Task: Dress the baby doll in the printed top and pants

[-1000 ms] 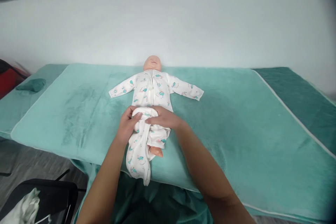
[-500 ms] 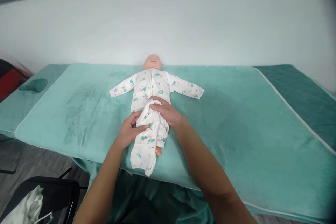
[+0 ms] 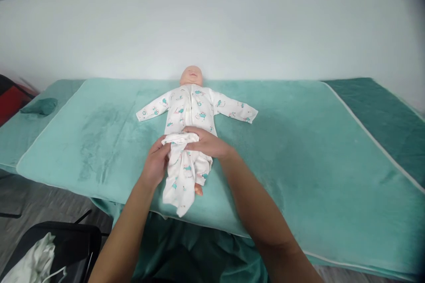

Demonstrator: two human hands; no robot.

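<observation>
While a baby doll (image 3: 191,76) lies on its back across a mint-green padded bed (image 3: 308,150), with its head by the far edge against a pale wall (image 3: 212,22), a person's two bare hands hold a pair of white printed trousers (image 3: 187,170) at its lower body. The left hand (image 3: 156,161) is closed on one side of the bunched waist; the right hand (image 3: 207,142) pinches the other side between thumb and fingers, just below the doll's middle. The hands are a little apart, with gathered cloth between them. One trouser leg covers a doll leg, and a bare foot (image 3: 198,189) pokes from its cuff; the other leg trails flat toward the viewer, its tip close to the bed's near edge. A matching shirt (image 3: 191,106) covers the chest, its sleeves spread wide to both sides. Broad stretches of bed surface extend left and right of the doll, the longer one on the right, reaching a white-piped seam and a darker green section (image 3: 381,119). At lower left, below the bed edge, a black chair (image 3: 75,247) holds crumpled pale cloth (image 3: 33,261).
</observation>
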